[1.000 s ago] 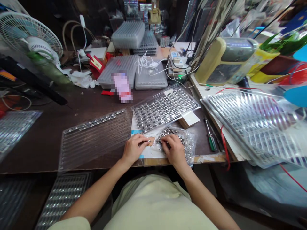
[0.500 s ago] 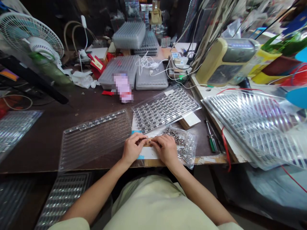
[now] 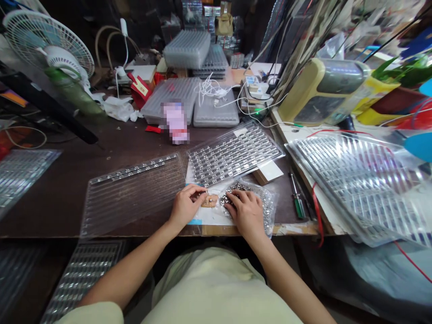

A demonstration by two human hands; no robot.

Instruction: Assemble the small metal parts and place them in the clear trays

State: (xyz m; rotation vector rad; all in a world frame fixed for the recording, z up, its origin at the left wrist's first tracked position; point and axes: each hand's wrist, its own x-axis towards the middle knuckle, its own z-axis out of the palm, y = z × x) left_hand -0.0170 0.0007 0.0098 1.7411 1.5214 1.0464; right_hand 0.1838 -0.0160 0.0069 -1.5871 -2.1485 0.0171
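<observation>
My left hand [image 3: 185, 205] is closed in a pinch at the left edge of a small tan block [image 3: 209, 201]; whatever sits between its fingertips is too small to make out. A bit of metal shows on the block. To the right, my right hand [image 3: 248, 212] has its fingers bent into a heap of small shiny metal parts [image 3: 238, 186] on a clear plastic bag [image 3: 270, 202]. Its fingertips are partly hidden among the parts. Beyond the hands lies a clear tray [image 3: 232, 155] filled with rows of metal pieces. Another clear tray [image 3: 133, 198], left, has pieces only along its far edge.
A green-handled screwdriver [image 3: 298, 202] lies right of the bag. A white-topped block [image 3: 269, 172] touches the filled tray's near side. Stacked clear trays [image 3: 347, 180] cover the right-hand surface. At the back are a phone [image 3: 176, 122], white cables [image 3: 212, 90] and a fan [image 3: 50, 45].
My right hand went from the metal heap to the tan block beside my left hand, then back to the heap. My left hand stayed by the block. The view shifted slightly.
</observation>
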